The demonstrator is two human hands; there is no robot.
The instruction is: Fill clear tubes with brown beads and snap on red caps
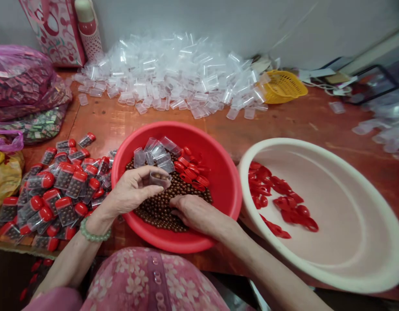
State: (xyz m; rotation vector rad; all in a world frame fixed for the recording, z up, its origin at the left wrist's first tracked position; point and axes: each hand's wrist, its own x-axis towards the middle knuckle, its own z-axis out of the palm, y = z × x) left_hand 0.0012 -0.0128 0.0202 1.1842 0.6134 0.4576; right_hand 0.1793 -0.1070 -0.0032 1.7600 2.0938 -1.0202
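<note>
On the bench, a red basin — over it the left hand pinches a clear case; the right hand rests among brown beads, grip hidden. Likely filling; next needs a steady case.

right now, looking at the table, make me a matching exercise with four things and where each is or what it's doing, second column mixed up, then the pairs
Things
1. left hand
2. right hand
3. yellow basket
4. cream basin

Places and states
A. fingers down at the brown beads in the red basin
B. at one end of the heap of clear containers
C. holding a small clear case with brown beads inside
D. has loose red plastic pieces lying in it

Pairs: 1-C, 2-A, 3-B, 4-D
</note>
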